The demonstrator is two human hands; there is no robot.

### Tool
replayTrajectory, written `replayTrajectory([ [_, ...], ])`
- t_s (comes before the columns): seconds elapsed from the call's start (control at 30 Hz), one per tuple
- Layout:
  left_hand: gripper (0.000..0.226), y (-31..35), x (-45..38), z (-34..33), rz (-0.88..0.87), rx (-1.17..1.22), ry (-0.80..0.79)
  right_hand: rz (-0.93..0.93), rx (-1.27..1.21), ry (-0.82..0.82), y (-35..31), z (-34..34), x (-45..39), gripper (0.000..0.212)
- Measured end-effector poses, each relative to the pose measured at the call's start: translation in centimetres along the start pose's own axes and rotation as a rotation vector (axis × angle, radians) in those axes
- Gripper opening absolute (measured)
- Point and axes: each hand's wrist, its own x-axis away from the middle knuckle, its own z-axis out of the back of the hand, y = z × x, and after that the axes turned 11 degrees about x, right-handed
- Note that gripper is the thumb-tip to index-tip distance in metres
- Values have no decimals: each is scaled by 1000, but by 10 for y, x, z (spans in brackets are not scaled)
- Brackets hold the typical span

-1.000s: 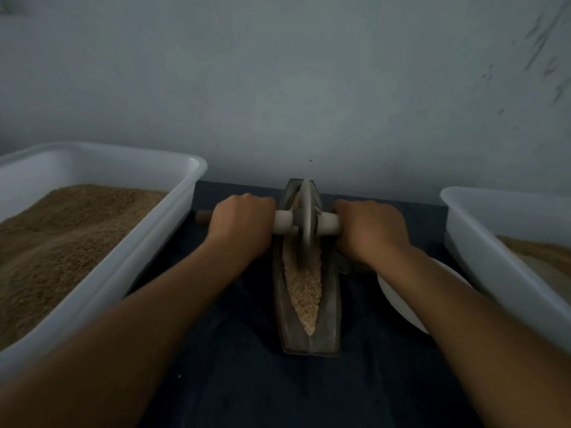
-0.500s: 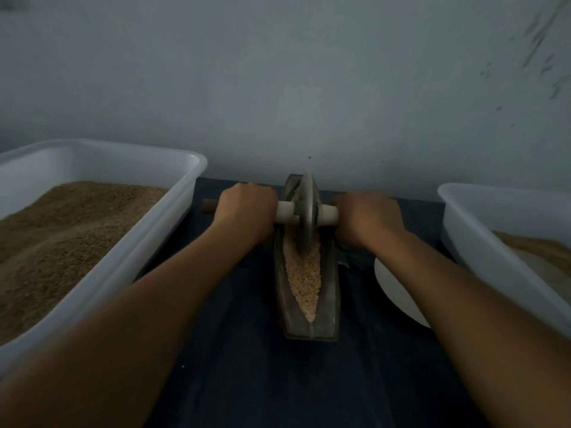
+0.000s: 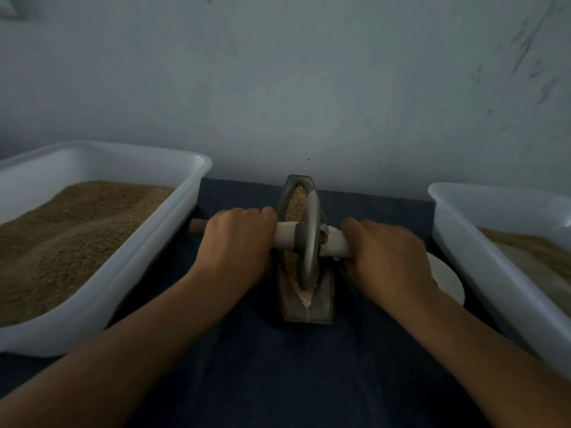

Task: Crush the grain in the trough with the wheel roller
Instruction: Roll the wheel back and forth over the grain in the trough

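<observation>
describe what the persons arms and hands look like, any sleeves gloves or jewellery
Both forearms are bare from the bottom edge of the picture up to the hands: no sleeve shows. The left hand and right hand wear no gloves, and no ring, watch or bracelet can be seen on the backs of the hands or the wrists. The light is dim, so finer marks cannot be told.

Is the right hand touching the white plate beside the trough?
Cannot tell. In the head view the right hand, gripping the roller handle, overlaps the white plate, hiding any gap or contact.
</observation>
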Motion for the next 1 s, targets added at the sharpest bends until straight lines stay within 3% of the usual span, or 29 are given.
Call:
replayTrajectory([
  [0.23, 37, -3, 0, -3, 45, 43, -40, 25, -6, 61, -2, -7, -6, 30],
  [0.43, 30, -3, -33, -16, 12, 33, -90, -4, -23, -123, 1, -39, -32, 22],
  [0.67, 35, -18, -73, -34, 116, 177, -218, -13, 6, -176, 8, -63, -77, 18],
  [0.8, 38, -23, -85, -38, 137, 224, -201, -14, -20, -305, 13, -72, -106, 17],
  [1.0, 37, -20, -92, -40, 91, 97, -149, -27, 7, -375, 16, -82, -108, 24],
])
